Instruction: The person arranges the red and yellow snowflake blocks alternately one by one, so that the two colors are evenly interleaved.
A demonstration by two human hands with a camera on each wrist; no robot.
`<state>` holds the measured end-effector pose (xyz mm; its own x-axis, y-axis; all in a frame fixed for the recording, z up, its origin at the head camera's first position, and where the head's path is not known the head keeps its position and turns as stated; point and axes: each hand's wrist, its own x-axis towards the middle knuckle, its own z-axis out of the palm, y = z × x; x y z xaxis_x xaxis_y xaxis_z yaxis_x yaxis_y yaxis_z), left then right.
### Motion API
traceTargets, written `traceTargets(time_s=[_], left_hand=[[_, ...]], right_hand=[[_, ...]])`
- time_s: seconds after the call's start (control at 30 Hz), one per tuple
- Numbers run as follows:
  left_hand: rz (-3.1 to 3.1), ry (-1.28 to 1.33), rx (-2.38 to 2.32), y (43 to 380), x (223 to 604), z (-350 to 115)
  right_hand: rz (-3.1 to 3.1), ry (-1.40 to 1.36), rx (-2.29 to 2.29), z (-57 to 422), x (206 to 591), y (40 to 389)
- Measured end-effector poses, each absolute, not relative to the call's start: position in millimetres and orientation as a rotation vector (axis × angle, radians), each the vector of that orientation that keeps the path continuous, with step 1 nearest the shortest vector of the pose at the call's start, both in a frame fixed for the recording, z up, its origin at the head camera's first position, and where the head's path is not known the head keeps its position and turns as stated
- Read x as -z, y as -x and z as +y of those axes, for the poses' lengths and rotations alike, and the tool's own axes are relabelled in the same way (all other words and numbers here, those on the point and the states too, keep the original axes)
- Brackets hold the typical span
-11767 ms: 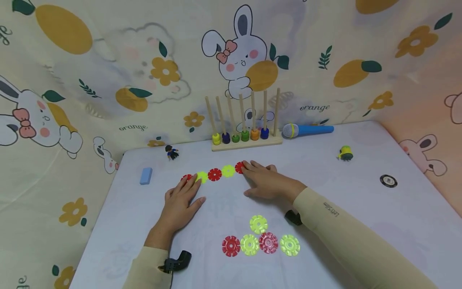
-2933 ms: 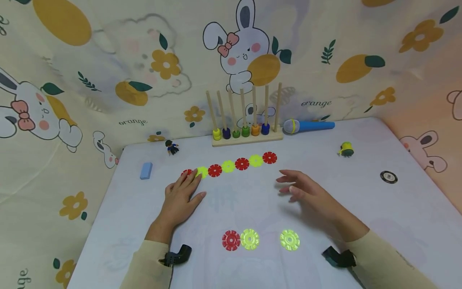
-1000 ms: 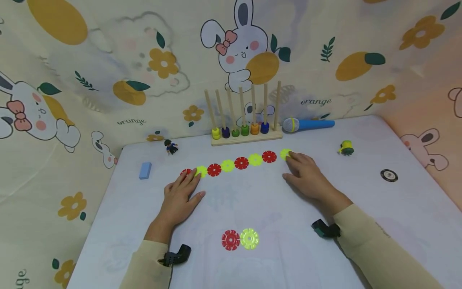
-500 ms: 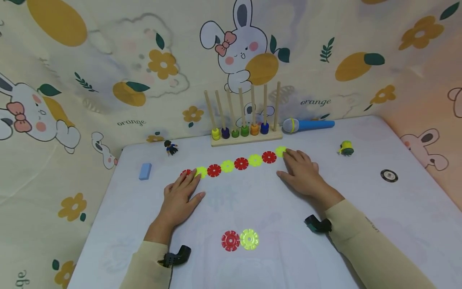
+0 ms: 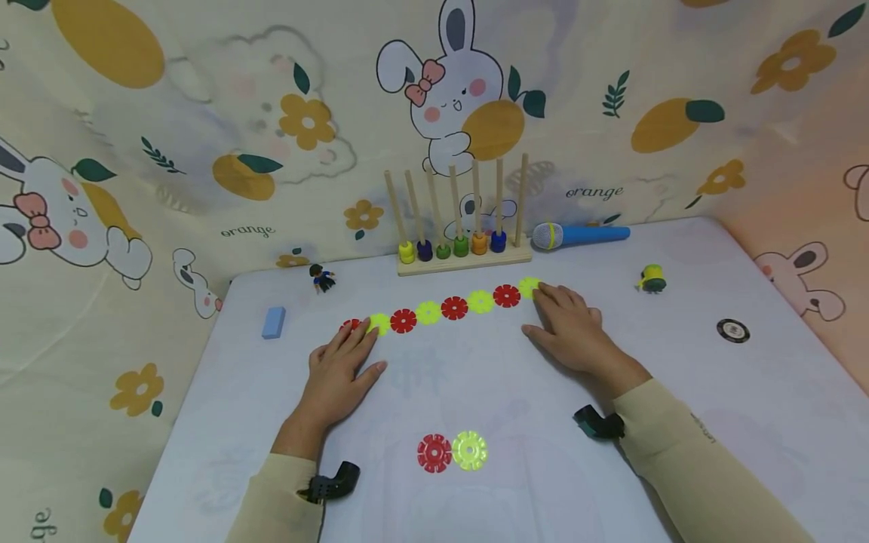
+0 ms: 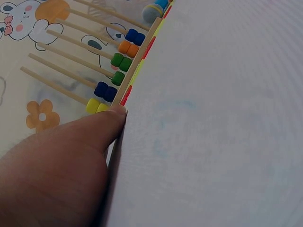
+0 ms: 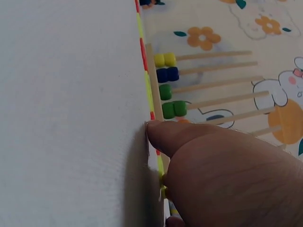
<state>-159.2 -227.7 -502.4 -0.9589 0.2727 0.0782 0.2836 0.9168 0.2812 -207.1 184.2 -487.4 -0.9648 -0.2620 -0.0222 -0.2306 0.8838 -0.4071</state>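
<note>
Notched red and yellow-green plastic discs form a slanting row across the white table. My left hand lies with fingers outstretched at the row's left end, its fingertips on a yellow-green disc and partly covering a red disc. At the other end, the fingertips of my right hand touch the edge of the last yellow-green disc, which sits against a red disc. Nearer the front lie one more red disc and a yellow-green disc, side by side.
Behind the row stands a wooden peg rack with coloured beads, a blue toy microphone beside it. A small figure and a blue block are at left. A green-yellow toy and a black round chip lie at right.
The row has grown rightward with discs from the front group, which is down to two. Lately my right hand slid the last yellow-green disc left against the red one. My left hand stayed put.
</note>
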Motion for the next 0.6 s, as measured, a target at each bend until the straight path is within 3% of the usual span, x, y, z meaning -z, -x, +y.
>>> traceTargets(time_s=[0.6], left_hand=[[-3.030,0.445,0.459,160.7,505.7,-229.2]], right_hand=[[2.977,0.397,0.648,184.9,486.5,202.3]])
